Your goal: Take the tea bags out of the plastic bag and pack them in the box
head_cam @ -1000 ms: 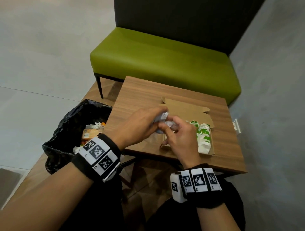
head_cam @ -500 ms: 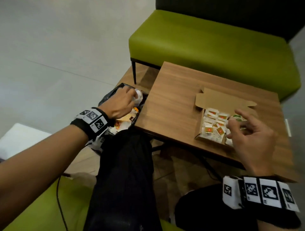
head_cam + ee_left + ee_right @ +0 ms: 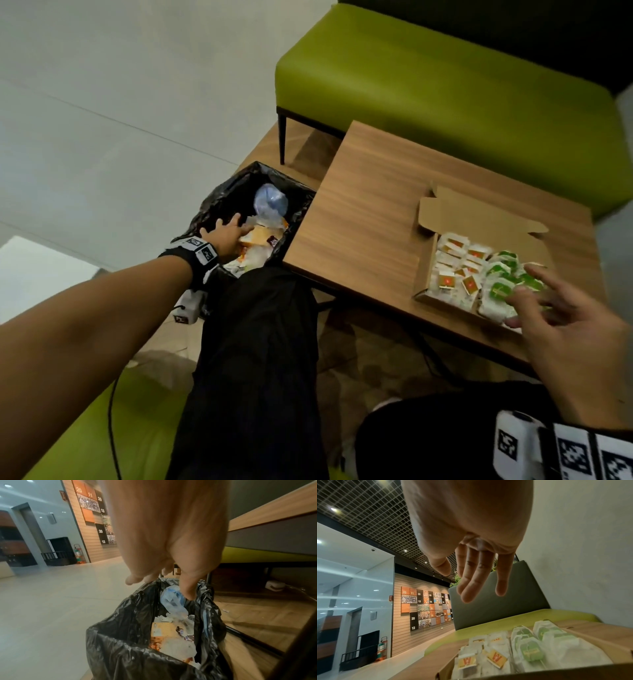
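- A square wood-grain table point(image 3: 370, 219) stands before a green upholstered bench point(image 3: 445, 85); a bin lined with a black plastic sack point(image 3: 219, 202) sits on the floor just off the table's left edge.
- The shallow brown cardboard box point(image 3: 426, 255) lies open near the table's front right corner, its long axis running toward the bench and its flap point(image 3: 479, 216) folded back flat.
- White paper tea bags point(image 3: 476, 270) fill the box in rows, red-and-yellow tags on the left, green tags on the right.
- A crumpled clear plastic bag point(image 3: 270, 200) rests on the rubbish at the far side of the bin, apparently empty, though its inside cannot be seen.
- The person's left hand point(image 3: 227, 234) reaches out and down over the bin, well apart from the box, fingers spread and slack, gripping nothing; the clear bag lies just beyond the fingertips.
- The right hand point(image 3: 561, 322) is much the nearer to the box, hovering just above its near right corner, palm down, fingers loosely extended over the green-tagged bags and holding nothing; the box lies ahead and slightly left of it.
- Packing looks all but done; closing the flap would seem to fall to the right hand, which must reach across the box to its far side.
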Demonstrator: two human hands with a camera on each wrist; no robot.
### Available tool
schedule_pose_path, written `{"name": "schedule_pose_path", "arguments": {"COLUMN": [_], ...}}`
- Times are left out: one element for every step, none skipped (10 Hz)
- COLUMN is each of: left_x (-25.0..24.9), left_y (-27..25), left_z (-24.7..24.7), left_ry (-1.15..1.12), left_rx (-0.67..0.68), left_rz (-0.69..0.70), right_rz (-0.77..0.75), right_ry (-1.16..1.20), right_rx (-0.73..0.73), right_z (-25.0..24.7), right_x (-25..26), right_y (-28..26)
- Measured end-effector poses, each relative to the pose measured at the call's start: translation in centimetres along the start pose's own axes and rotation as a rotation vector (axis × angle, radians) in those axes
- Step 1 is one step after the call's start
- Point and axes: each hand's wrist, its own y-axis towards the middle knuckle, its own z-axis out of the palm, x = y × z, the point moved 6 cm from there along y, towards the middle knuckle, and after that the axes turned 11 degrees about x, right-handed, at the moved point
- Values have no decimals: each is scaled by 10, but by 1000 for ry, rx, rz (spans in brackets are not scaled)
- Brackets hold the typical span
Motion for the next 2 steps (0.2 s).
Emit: {"name": "schedule_pose_path", "arguments": {"left_x": [-2,5], "left_y": [0,0], "left_z": [5,17], "left_ry": [-111,-249], "left_rx": [-53,-39], "left_rz": [121,163], "right_rz": [4,35], "right_ry": [63,41], "right_rx": [4,-21], "right_z": [0,-3], "right_x": [-4,-9], "right_y": [-3,-9]}}
